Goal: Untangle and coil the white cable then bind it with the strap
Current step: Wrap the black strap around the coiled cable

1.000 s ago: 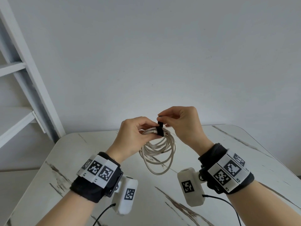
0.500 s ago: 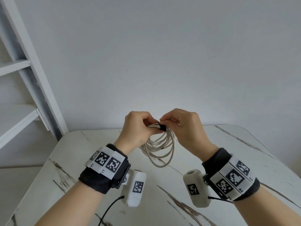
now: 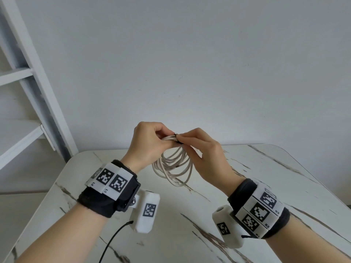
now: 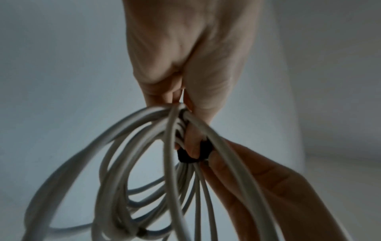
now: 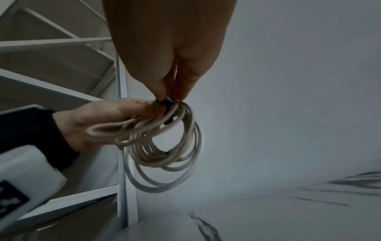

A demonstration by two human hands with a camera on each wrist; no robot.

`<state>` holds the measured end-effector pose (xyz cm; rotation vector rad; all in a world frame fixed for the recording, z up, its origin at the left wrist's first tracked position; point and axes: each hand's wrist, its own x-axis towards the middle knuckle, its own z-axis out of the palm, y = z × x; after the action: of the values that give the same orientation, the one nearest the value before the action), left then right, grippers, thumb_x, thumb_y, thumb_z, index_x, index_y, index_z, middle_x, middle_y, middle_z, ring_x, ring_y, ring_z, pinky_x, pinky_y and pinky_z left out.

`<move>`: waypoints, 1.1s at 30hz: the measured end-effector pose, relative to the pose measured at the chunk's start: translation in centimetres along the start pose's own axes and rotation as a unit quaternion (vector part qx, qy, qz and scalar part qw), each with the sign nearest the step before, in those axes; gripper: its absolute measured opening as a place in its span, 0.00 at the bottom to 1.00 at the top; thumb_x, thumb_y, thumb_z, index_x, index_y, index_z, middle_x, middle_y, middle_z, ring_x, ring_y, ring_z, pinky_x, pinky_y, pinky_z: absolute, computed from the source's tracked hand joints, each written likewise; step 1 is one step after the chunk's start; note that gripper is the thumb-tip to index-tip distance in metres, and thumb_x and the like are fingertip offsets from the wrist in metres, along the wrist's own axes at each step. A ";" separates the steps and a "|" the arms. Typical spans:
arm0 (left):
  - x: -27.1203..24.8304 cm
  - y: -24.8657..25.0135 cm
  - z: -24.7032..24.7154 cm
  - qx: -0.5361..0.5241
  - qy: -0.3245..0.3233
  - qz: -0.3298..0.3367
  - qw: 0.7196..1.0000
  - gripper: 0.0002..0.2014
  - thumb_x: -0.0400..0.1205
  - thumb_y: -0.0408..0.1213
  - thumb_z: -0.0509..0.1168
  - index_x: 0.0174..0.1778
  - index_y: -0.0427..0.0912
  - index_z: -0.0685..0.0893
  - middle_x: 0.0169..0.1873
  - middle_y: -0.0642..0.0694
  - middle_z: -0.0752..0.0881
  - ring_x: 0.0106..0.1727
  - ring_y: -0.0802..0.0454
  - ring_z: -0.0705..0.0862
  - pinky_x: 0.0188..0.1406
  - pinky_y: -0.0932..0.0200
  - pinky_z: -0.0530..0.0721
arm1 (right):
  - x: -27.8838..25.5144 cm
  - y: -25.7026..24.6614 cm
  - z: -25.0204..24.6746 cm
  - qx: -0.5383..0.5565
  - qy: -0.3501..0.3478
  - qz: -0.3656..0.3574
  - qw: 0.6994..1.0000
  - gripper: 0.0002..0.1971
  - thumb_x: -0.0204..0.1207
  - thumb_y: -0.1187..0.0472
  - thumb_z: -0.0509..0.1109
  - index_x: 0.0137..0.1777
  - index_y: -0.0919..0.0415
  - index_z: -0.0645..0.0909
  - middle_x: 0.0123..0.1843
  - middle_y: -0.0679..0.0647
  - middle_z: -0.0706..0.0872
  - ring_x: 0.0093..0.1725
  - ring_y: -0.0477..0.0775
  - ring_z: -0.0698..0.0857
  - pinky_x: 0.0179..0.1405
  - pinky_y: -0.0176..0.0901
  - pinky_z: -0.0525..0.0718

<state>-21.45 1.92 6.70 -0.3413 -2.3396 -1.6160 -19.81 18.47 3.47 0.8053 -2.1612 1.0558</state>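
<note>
The white cable hangs in a coil of several loops above the marble table. My left hand grips the top of the bundle, fingers curled round it. A black strap wraps the bundle right beside those fingers. My right hand pinches the strap between thumb and fingertips. In the left wrist view the strap circles the cable just below my left hand. In the right wrist view my right hand pinches at the top of the coil.
A white shelf frame stands at the left, beyond the table's back-left corner. A plain wall rises behind the table. A thin black lead runs from the left wrist camera toward the front edge.
The strap's upright loose end has been folded down onto the bundle, and my right fingers have closed in on it. Both hands rose slightly with the coil.
</note>
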 end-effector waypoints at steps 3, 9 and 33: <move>-0.2 -0.3 0.0 -0.011 -0.025 -0.026 0.999 0.09 0.63 0.29 0.82 0.35 0.40 0.90 0.34 0.46 0.92 0.38 0.52 0.91 0.46 0.60 0.89 | -0.2 0.5 0.0 -0.008 -0.003 -0.009 1.000 0.11 0.79 0.65 0.66 0.57 0.64 0.86 0.51 0.54 0.85 0.47 0.51 0.86 0.46 0.46 0.84; -0.2 -0.7 0.1 -0.072 -0.071 -0.076 0.992 0.08 0.66 0.24 0.79 0.37 0.35 0.90 0.34 0.39 0.91 0.36 0.47 0.91 0.45 0.59 0.89 | -0.1 1.1 -0.1 -0.035 -0.006 -0.033 0.999 0.10 0.78 0.66 0.67 0.55 0.65 0.87 0.47 0.56 0.87 0.41 0.54 0.87 0.40 0.48 0.85; -0.3 -0.9 -1.0 -0.031 -0.138 -0.050 0.989 0.10 0.62 0.26 0.81 0.35 0.36 0.88 0.35 0.40 0.91 0.39 0.50 0.89 0.50 0.56 0.88 | 4.9 -0.7 -3.4 0.171 -0.380 0.321 0.851 0.16 0.75 0.63 0.73 0.62 0.66 0.84 0.58 0.60 0.89 0.59 0.52 0.87 0.62 0.38 0.83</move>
<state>-21.38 0.68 6.17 -0.4968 -2.5474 -1.7932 -21.62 19.69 9.07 0.7403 -3.1023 1.7025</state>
